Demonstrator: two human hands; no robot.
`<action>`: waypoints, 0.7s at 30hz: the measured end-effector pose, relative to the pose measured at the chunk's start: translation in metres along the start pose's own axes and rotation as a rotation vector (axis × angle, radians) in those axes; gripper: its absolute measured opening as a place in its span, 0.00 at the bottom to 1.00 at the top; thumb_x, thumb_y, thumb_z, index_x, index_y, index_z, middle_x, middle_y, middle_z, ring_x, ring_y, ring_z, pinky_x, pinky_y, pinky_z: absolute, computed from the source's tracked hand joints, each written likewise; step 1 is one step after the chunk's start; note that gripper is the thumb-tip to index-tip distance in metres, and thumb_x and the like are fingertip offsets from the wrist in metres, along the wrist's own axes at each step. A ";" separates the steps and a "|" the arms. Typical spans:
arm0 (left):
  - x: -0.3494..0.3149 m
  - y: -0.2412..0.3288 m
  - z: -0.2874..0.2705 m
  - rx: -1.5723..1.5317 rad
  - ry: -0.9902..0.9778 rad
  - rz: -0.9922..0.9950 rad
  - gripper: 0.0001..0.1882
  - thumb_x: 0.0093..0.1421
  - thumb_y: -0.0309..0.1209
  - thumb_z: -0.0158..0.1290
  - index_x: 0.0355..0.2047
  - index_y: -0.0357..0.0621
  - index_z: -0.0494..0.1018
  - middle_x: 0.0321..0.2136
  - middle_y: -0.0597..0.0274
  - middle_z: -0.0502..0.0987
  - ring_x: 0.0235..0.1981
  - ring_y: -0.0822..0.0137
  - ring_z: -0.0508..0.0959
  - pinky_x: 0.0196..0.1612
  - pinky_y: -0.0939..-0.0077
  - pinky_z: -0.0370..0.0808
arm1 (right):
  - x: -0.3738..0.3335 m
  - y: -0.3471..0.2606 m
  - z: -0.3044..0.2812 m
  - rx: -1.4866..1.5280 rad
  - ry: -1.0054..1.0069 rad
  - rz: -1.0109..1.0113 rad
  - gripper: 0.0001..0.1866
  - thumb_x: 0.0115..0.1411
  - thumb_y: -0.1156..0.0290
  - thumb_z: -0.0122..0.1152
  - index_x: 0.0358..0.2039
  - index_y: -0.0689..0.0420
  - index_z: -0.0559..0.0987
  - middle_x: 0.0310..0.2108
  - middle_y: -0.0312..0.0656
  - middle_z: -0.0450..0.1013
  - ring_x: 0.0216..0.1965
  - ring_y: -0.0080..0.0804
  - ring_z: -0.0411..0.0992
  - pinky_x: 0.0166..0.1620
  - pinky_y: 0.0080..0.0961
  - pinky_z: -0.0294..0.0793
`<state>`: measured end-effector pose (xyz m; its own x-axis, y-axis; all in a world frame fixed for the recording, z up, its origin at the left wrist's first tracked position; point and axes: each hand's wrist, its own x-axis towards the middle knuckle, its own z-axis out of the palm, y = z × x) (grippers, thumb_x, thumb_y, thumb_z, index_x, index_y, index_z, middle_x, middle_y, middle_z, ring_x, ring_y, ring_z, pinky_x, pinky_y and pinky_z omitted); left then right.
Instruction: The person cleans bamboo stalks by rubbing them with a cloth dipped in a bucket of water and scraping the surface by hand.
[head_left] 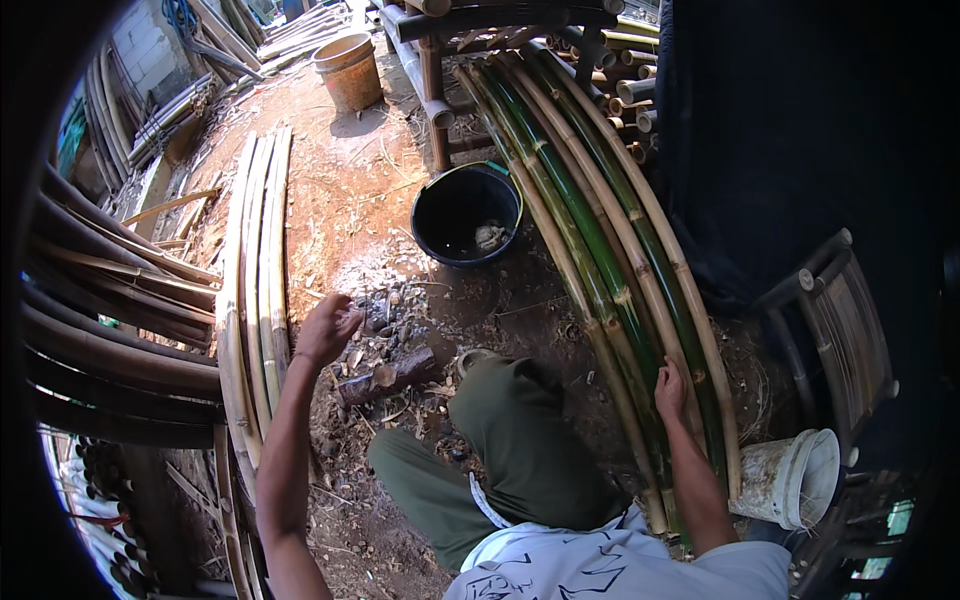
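- While open dirt (338,200) edged the black bucket (465,263), the left hand (331,328) curled loosely, hold unclear;
- the right hand (672,392), half-curled, met a tan bamboo pole (625,240), grip unclear.

Jointed bamboo poles (590,225), some glossy green and others tan, lie side by side, roughly parallel, right of the black bucket (447,222).

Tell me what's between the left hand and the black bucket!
In the head view, pale chips lie scattered on the ground between the left hand and the black bucket.
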<state>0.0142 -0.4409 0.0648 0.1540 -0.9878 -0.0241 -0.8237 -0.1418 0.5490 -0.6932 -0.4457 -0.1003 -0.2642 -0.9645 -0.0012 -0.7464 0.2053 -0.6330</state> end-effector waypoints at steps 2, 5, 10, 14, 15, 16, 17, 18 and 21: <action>-0.091 -0.125 0.005 -0.008 0.031 -0.203 0.24 0.61 0.41 0.63 0.49 0.36 0.74 0.43 0.49 0.81 0.42 0.56 0.83 0.46 0.64 0.81 | 0.012 -0.052 0.036 -0.119 -0.021 -0.171 0.31 0.61 0.64 0.66 0.62 0.58 0.70 0.52 0.54 0.68 0.55 0.55 0.67 0.56 0.47 0.68; -0.230 -0.205 0.052 -0.029 -0.044 -0.672 0.22 0.56 0.39 0.65 0.45 0.37 0.78 0.35 0.52 0.84 0.37 0.63 0.84 0.44 0.69 0.81 | 0.007 -0.095 0.061 -0.474 0.005 -0.272 0.28 0.61 0.63 0.66 0.60 0.57 0.70 0.52 0.50 0.65 0.54 0.53 0.65 0.54 0.47 0.68; -0.351 -0.261 0.128 -0.033 -0.107 -1.110 0.26 0.47 0.48 0.68 0.39 0.40 0.82 0.38 0.46 0.84 0.43 0.51 0.83 0.50 0.61 0.78 | 0.013 -0.074 0.071 -0.648 0.132 -0.288 0.36 0.56 0.71 0.66 0.65 0.55 0.63 0.61 0.50 0.59 0.63 0.53 0.58 0.63 0.47 0.60; -0.406 -0.260 0.140 0.068 0.115 -1.391 0.33 0.47 0.46 0.69 0.48 0.36 0.77 0.47 0.41 0.79 0.51 0.47 0.79 0.56 0.60 0.75 | 0.011 -0.202 0.111 -0.274 -0.199 -0.613 0.36 0.56 0.77 0.62 0.66 0.59 0.64 0.62 0.52 0.59 0.64 0.53 0.59 0.65 0.46 0.60; -0.395 -0.258 0.144 0.124 0.203 -1.397 0.34 0.47 0.45 0.69 0.49 0.36 0.76 0.49 0.40 0.78 0.52 0.47 0.78 0.56 0.60 0.75 | 0.022 -0.223 0.132 -0.149 -0.279 -0.644 0.36 0.56 0.78 0.61 0.66 0.59 0.64 0.61 0.52 0.59 0.63 0.52 0.60 0.65 0.45 0.61; -0.378 -0.259 0.146 0.047 0.248 -1.423 0.42 0.46 0.45 0.69 0.57 0.35 0.69 0.56 0.37 0.71 0.59 0.45 0.71 0.62 0.59 0.70 | 0.031 -0.247 0.152 -0.023 -0.361 -0.665 0.35 0.56 0.79 0.60 0.66 0.60 0.64 0.61 0.53 0.60 0.63 0.51 0.61 0.64 0.45 0.63; -0.386 -0.262 0.146 0.106 0.354 -1.392 0.46 0.45 0.43 0.70 0.61 0.35 0.65 0.58 0.39 0.69 0.61 0.44 0.69 0.64 0.58 0.67 | 0.030 -0.277 0.177 0.003 -0.438 -0.735 0.34 0.57 0.80 0.57 0.66 0.60 0.64 0.60 0.53 0.60 0.60 0.49 0.64 0.62 0.42 0.66; -0.345 -0.244 0.132 0.085 0.293 -1.431 0.48 0.45 0.42 0.68 0.64 0.36 0.61 0.59 0.38 0.67 0.62 0.43 0.67 0.66 0.57 0.66 | 0.044 -0.297 0.194 0.008 -0.460 -0.760 0.34 0.57 0.80 0.57 0.66 0.60 0.64 0.60 0.53 0.60 0.59 0.49 0.65 0.62 0.42 0.66; -0.321 -0.251 0.133 0.196 0.307 -1.310 0.47 0.47 0.35 0.66 0.66 0.37 0.57 0.62 0.41 0.63 0.64 0.42 0.64 0.66 0.55 0.65 | 0.073 -0.340 0.252 0.041 -0.524 -0.862 0.33 0.57 0.81 0.57 0.65 0.60 0.65 0.59 0.52 0.62 0.56 0.46 0.66 0.60 0.39 0.67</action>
<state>0.0993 -0.0972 -0.1765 0.9701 -0.0721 -0.2317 -0.0402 -0.9894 0.1397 -0.3046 -0.6274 -0.0798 0.6645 -0.7349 0.1353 -0.5322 -0.5925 -0.6047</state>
